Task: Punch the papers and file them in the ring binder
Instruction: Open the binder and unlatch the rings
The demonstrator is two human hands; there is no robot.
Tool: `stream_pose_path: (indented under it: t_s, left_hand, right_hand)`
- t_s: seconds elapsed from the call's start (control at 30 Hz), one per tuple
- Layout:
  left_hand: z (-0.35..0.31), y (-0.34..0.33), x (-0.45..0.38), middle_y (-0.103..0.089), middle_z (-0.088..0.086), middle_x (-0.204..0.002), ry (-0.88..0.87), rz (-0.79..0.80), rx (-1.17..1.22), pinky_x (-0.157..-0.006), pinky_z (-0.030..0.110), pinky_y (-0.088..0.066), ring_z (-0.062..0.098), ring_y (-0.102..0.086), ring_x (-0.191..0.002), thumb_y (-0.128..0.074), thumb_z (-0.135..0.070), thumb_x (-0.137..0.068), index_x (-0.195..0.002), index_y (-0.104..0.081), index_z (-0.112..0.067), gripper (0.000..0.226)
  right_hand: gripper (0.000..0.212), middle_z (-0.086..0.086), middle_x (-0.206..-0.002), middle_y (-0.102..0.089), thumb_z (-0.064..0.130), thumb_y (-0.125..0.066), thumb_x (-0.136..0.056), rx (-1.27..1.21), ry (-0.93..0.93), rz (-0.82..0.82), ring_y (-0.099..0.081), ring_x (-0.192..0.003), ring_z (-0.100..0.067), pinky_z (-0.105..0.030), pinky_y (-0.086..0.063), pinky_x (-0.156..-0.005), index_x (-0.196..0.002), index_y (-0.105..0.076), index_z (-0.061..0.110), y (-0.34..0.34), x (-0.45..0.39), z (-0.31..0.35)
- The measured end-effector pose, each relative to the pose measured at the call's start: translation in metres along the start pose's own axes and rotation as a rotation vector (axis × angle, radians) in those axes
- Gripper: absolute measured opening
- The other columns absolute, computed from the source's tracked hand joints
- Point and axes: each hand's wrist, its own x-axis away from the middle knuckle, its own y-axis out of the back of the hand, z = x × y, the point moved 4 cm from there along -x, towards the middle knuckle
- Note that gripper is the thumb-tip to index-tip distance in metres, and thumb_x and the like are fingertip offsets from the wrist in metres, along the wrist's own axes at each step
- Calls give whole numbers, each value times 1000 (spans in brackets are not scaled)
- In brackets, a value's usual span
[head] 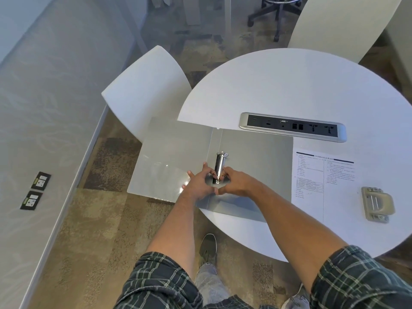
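Observation:
A grey ring binder [256, 157] lies open on the round white table [301, 85], its left cover hanging past the table's edge. Its metal ring mechanism [220, 163] runs down the spine. My left hand [198, 184] and my right hand [236, 181] meet at the near end of the mechanism, fingers pinching it from either side. A printed paper sheet [316, 188] lies flat just right of the binder. Further right, near the table's edge, sits a beige hole punch [376, 205].
A power and data socket strip [292, 127] is set into the table behind the binder. A white chair [145, 90] stands at the left of the table, another chair back [338, 25] beyond it. A wall runs along the left.

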Motion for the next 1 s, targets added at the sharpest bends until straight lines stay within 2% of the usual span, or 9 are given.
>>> stream_pose_path:
  t_s: [0.1,0.2,0.27,0.5,0.6,0.67,0.73,0.83,1.0]
  left_hand:
    - [0,0,2,-6,-21,-169,3,15,34,-117,70,1,35,31,-151,-79,-19,-69,-93,-56,-54,49]
    - [-4,-3,11,-7,-14,-170,17,26,-52,-114,73,11,34,34,-149,-80,-17,-75,-116,-51,-46,58]
    - [-5,-8,17,-16,-6,-170,36,14,-137,-112,74,10,34,33,-150,-81,-20,-76,-128,-43,-40,68]
    - [-3,-19,33,-31,2,-163,85,-61,-244,-113,75,3,38,24,-153,-85,-29,-74,-128,-39,-37,72]
    - [-7,-22,36,-47,4,-152,129,-107,-269,-116,72,3,38,15,-155,-77,-33,-76,-126,-42,-33,61]
    - [-21,-25,41,-54,5,-144,159,-191,-298,-119,68,4,38,-1,-156,-65,-28,-81,-127,-46,-26,49]
    - [-38,-30,48,-57,8,-137,152,-282,-323,-120,66,3,41,-14,-154,-56,-24,-83,-130,-46,-19,48]
    - [-63,-45,60,-47,12,-146,55,-386,-422,-120,66,5,42,-15,-153,-55,-27,-81,-141,-40,-16,63]
    - [-100,-85,71,-34,11,-160,-253,-392,-537,-124,58,-4,34,-16,-155,-56,-34,-93,-139,-46,-18,50]
  right_hand:
    - [75,-3,-130,-60,47,-83,-74,-44,-7,7,-58,-114,-24,-43,-48,-102,-135,-45,25,-2,4,-2]
    - [86,1,-143,-55,45,-84,-72,-64,-2,39,-54,-125,-24,-41,-43,-108,-144,-39,28,-5,11,-6]
    - [97,2,-151,-49,45,-85,-71,-33,21,80,-50,-133,-24,-41,-39,-112,-150,-31,32,-9,18,-10]
    - [104,2,-158,-44,40,-84,-74,18,61,83,-50,-135,-25,-39,-40,-111,-158,-23,36,-25,40,-16]
    - [100,-7,-152,-52,34,-78,-81,84,72,19,-56,-127,-29,-35,-44,-102,-162,-19,32,-28,46,-18]
    - [94,-14,-134,-64,29,-72,-84,138,85,-52,-62,-113,-31,-34,-49,-90,-161,-19,34,-26,53,-19]
    - [85,-15,-126,-68,27,-65,-87,152,100,-123,-65,-108,-32,-38,-52,-90,-159,-21,37,-22,62,-21]
    - [69,-7,-142,-62,27,-58,-94,163,114,-247,-62,-122,-30,-42,-51,-100,-155,-28,39,-8,81,-34]
    - [54,4,-150,-55,22,-53,-100,250,171,-443,-55,-132,-21,-37,-48,-107,-152,-43,31,21,116,-68]
